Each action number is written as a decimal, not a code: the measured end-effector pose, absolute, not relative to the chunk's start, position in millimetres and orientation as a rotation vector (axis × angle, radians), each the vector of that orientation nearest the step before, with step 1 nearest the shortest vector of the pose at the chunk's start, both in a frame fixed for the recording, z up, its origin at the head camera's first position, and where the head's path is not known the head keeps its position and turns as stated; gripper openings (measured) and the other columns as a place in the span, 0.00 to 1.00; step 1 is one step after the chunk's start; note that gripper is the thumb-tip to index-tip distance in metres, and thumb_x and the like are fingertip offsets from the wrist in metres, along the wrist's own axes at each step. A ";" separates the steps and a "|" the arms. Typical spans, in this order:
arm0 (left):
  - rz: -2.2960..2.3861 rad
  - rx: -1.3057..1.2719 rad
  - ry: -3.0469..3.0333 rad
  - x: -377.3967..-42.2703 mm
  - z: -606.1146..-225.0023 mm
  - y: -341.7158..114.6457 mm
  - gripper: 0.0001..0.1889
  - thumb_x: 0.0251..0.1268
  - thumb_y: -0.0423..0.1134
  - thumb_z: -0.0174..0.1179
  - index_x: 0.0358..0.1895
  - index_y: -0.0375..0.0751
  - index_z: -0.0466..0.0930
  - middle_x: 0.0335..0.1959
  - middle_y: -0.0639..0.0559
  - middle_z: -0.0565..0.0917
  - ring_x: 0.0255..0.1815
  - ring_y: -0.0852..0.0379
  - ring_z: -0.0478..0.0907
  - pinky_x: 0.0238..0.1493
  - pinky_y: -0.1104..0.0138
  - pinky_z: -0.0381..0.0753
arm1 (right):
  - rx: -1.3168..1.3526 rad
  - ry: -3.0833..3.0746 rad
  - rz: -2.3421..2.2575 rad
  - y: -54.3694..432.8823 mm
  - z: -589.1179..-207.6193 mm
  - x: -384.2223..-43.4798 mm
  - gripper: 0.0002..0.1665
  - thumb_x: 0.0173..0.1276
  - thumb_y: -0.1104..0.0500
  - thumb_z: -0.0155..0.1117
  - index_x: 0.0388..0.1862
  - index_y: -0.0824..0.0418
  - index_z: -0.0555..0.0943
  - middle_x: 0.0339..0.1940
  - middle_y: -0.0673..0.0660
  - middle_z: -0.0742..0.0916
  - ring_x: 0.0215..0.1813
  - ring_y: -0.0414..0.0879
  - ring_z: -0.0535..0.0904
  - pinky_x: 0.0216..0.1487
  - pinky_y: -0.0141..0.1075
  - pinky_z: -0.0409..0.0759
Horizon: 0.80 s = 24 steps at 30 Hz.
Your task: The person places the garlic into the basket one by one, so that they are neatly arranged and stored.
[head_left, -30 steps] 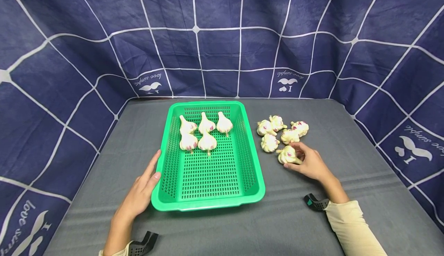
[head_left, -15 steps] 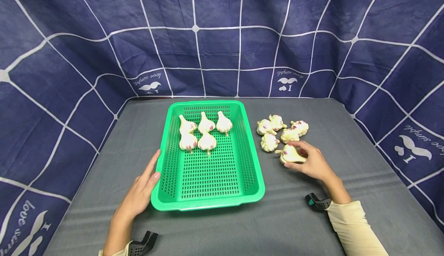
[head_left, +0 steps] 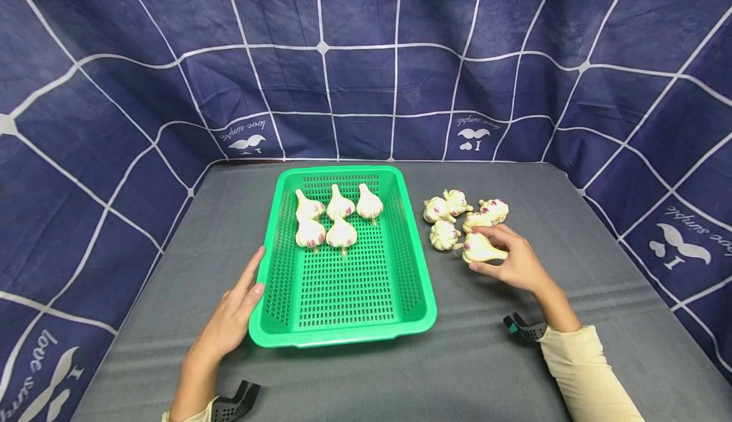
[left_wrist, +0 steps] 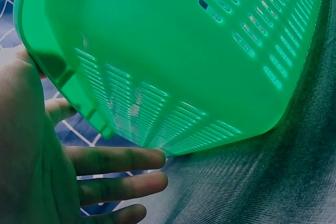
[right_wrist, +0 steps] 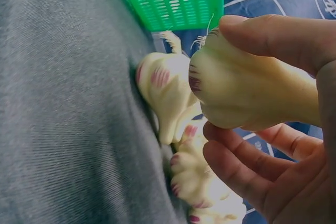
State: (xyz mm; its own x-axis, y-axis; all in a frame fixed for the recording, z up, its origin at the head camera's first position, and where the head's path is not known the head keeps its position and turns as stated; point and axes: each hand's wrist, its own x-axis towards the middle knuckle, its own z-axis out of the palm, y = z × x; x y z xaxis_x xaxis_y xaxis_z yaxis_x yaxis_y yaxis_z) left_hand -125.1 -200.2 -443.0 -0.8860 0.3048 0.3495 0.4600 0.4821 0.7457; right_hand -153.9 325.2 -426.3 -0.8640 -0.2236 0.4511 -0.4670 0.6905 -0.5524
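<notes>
The cream-white, purple-streaked garlic bulb [head_left: 478,248] sits between the thumb and fingers of the right hand [head_left: 517,263], which pinches it with the thumb on the near side and the fingers on the far side. Its tapered stem points back into the palm, while the root end, with its fine hairlike fibres, faces left and away from the hand. The long axis thus runs sideways, roughly level, from fingertips to palm. Whether the bulb clears the tabletop [head_left: 469,352], covered in grey woven cloth, is hard to tell.

Just beyond the right hand's fingers, and off to their left, lies a loose cluster of five lobed, streaked garlic bulbs [head_left: 444,236], their stems turned various ways.

The left hand [head_left: 227,316] has its fingers straight and apart, touching the left side of the green rectangular plastic basket [head_left: 349,338] near the rim. The basket, between the two hands, has slotted walls and a perforated floor. Inside, beyond and to the right of the left hand, five smooth white garlic bulbs [head_left: 341,234] stand in rows of three and two, stems pointing away from the person.
</notes>
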 end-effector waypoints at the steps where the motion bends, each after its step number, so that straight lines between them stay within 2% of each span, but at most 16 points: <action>1: -1.365 -0.667 -2.553 -125.0 -443.2 -200.3 0.31 0.78 0.33 0.44 0.80 0.52 0.50 0.76 0.40 0.61 0.68 0.77 0.55 0.62 0.85 0.52 | 0.545 -2.557 0.972 324.9 -425.5 -154.2 0.41 0.39 0.64 0.86 0.58 0.63 0.82 0.49 0.50 0.84 0.50 0.36 0.76 0.51 0.23 0.73; 5: -1.367 -0.671 -2.549 -125.0 -443.9 -200.2 0.31 0.78 0.33 0.44 0.80 0.51 0.50 0.75 0.40 0.61 0.68 0.77 0.55 0.62 0.85 0.52 | 0.576 -2.560 0.962 323.9 -422.5 -156.0 0.41 0.41 0.64 0.86 0.59 0.61 0.82 0.51 0.51 0.83 0.53 0.37 0.75 0.54 0.25 0.73; 14: -1.360 -0.679 -2.555 -125.0 -444.8 -201.0 0.31 0.78 0.33 0.43 0.80 0.51 0.49 0.76 0.40 0.60 0.69 0.76 0.54 0.63 0.85 0.52 | 0.586 -2.521 1.011 316.3 -411.4 -161.8 0.42 0.41 0.66 0.85 0.60 0.62 0.81 0.54 0.57 0.84 0.54 0.37 0.75 0.53 0.24 0.72; 20: -1.366 -0.679 -2.552 -125.2 -443.5 -200.4 0.31 0.78 0.33 0.43 0.80 0.51 0.49 0.76 0.40 0.60 0.69 0.75 0.55 0.63 0.85 0.52 | 0.542 -2.543 1.016 297.8 -392.4 -158.5 0.39 0.40 0.71 0.84 0.55 0.70 0.78 0.52 0.64 0.84 0.48 0.51 0.80 0.50 0.26 0.75; 24: -1.364 -0.668 -2.557 -125.1 -442.8 -200.0 0.31 0.78 0.34 0.44 0.80 0.52 0.49 0.76 0.40 0.60 0.69 0.76 0.55 0.63 0.85 0.52 | 0.540 -2.542 1.075 280.7 -369.5 -152.5 0.35 0.41 0.73 0.82 0.50 0.74 0.76 0.49 0.66 0.82 0.46 0.48 0.81 0.49 0.22 0.75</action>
